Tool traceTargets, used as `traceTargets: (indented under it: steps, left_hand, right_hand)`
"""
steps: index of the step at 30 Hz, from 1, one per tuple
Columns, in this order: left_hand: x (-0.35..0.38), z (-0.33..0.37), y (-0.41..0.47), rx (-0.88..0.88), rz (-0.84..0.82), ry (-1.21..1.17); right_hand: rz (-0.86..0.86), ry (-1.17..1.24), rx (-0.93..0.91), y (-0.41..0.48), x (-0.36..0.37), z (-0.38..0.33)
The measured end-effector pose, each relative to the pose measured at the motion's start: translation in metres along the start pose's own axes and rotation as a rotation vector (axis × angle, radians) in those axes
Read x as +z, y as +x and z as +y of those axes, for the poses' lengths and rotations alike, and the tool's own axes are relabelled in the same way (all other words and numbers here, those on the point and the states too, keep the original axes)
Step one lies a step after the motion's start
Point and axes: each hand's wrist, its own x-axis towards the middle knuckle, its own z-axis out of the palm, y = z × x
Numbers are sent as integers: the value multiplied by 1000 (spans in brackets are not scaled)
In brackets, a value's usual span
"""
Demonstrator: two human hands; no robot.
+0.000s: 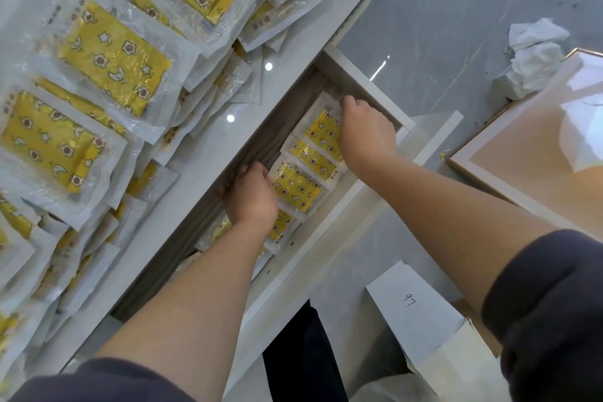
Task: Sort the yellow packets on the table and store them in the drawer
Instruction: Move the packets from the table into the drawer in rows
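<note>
A row of yellow packets, printed with stars, moons and flowers inside clear wrappers, lies overlapped in the open white drawer. The left hand rests palm down on the near part of that row, its fingers curled over the packets' inner edge beside the drawer's grey-brown inner wall; whether they pinch anything cannot be told. The right hand lies at the far end of the row, its fingertips bent down onto the clear edge of the last packet, close to the drawer's end wall; a firm grip cannot be told. Beyond the left fingers, on the white table, a large loose heap of identical packets lies spread and overlapping. Outside the right hand, on the grey floor, sit crumpled white paper and a white box marked 97.
</note>
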Motion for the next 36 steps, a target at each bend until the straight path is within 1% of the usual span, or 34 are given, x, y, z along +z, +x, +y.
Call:
traceTargets:
  steps: [3,4,6,9,11,13,15,21,23,25,30,33,36]
  left_hand:
    - [-2,2,0,-28,-6,58]
    - [-3,2,-1,-25,-4,55]
    - [-7,4,-5,4,-7,18]
    - [-19,10,-19,73,-30,-64]
    - [-30,12,-30,122,-64,-109]
    - [-42,12,-42,166,-111,-150]
    - [-58,8,-56,191,-137,-170]
    - [-118,-24,-105,193,-170,-227]
    - [-138,-44,-121,190,-181,-268]
    - [-158,-71,-133,192,-151,-308]
    - [-201,-158,-148,208,29,-338]
    - [-221,-223,-146,242,112,-289]
    - [-236,-282,-137,200,187,-236]
  right_hand:
    - [60,-111,-99,-8,4,-6]
    - [52,-150,-140,-11,6,-9]
    - [-35,-175,-180,-17,12,-13]
    - [-213,-98,-124,-25,20,-18]
    - [-266,-38,-83,-30,19,-20]
    - [-258,33,-54,-36,11,-23]
    - [-225,96,-66,-48,-1,-31]
    - [-244,290,-97,-119,-27,-73]
    - [-259,365,-79,-144,-27,-92]
    - [-279,430,-41,-169,-24,-113]
    - [-327,551,11,-227,-7,-179]
    - [-408,617,31,-251,11,-225]
    - [-403,666,126,-275,35,-272]
